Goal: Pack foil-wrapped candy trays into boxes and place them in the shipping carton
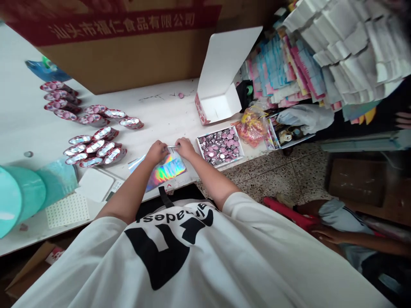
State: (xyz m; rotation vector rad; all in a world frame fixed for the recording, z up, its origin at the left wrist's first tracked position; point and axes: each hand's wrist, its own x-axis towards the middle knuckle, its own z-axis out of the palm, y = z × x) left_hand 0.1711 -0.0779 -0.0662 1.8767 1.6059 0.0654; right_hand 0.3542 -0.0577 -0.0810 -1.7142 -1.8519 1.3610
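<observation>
Both of my hands are close together over the white table's front part. My left hand (158, 152) has its fingers closed on one end of a thin silvery strip (172, 147). At its other end, the fingers of my right hand (185, 146) are pinched too. Whether this strip is the edge of a bag or a separate piece I cannot tell. Just below my hands a shiny rainbow foil sheet (170, 170) lies flat on the table. Right of my right hand stands a shallow white box (243, 155) full of small round pink and silver pieces (221, 145).
Filled foil pouches (96, 145) stand in groups on the left, near a turquoise tub (19, 196) and a white scale (98, 184). Behind are a large carton (135, 60) and an open white box (218, 107). Paper stacks (346, 47) rise at right; another person (337, 226) sits below.
</observation>
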